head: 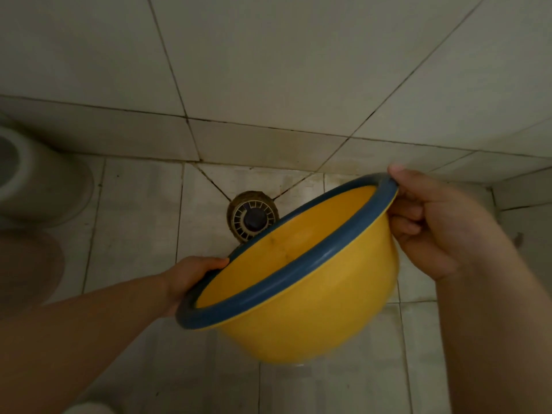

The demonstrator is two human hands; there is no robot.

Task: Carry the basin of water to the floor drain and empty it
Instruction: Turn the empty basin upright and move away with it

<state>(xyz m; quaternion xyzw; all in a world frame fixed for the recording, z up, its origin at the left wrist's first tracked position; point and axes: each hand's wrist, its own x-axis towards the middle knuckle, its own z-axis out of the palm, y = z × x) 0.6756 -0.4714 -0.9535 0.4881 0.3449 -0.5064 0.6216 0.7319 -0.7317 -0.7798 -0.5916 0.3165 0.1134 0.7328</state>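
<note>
At the far left edge stands the white base of a toilet (35,180), on the pale tiled floor (134,204) and close to the tiled wall (268,55). Nearer, a bare forearm reaches in from the lower left, and the left hand (186,277) is closed on the near-left part of the blue rim (301,267) of a yellow plastic basin (322,312), thumb lying on top of the rim and fingers hidden beneath. The basin is held in the air, tilted steeply so its mouth faces up and to the left, toward the far wall; what shows of its yellow inside looks bare, though the lower inner part is hidden behind the near rim. Just beyond its far-left rim, a round floor drain (251,216) with a slotted white grate and a grimy ring sits in the floor next to the wall, partly covered by the basin. At the right, the right hand (439,222) clasps the raised far-right part of the rim, thumb over the top, fingers curled under against the outer wall.
</note>
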